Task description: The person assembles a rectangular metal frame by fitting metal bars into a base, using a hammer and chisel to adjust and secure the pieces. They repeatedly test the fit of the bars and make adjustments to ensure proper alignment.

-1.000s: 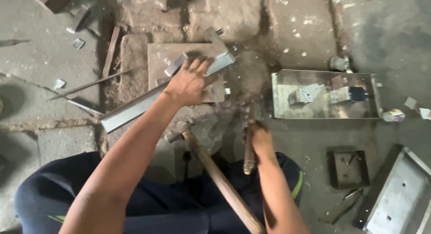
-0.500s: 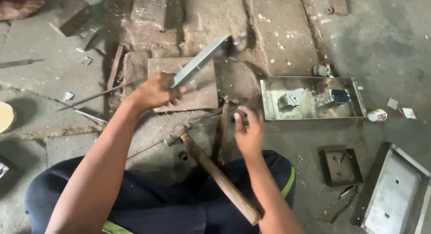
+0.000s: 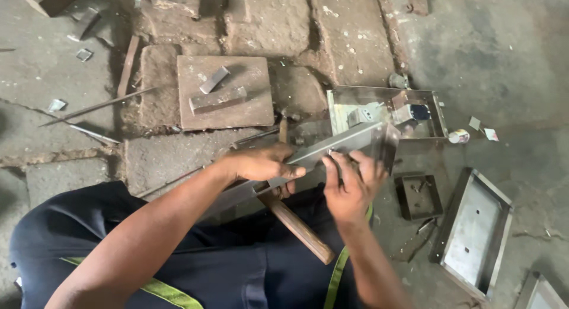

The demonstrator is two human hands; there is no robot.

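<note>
Rough stone floor (image 3: 71,125): both hands, left (image 3: 261,165) & right (image 3: 349,184), gripped long grey metal channel (image 3: 332,147); should steady it w/ firm hold.

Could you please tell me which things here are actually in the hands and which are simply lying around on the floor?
In hand: metal strip, gripped by left hand and right hand.

Lying about: wooden-handled hammer, flat metal plate, open metal box, shallow tray.

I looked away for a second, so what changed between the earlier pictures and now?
The long grey sheet-metal strip came off the square rusty steel plate toward the lap. The left hand kept its grip; the right hand let go of a thin upright tool and took the strip's end. The wooden-handled hammer and the open metal box stayed put.
</note>
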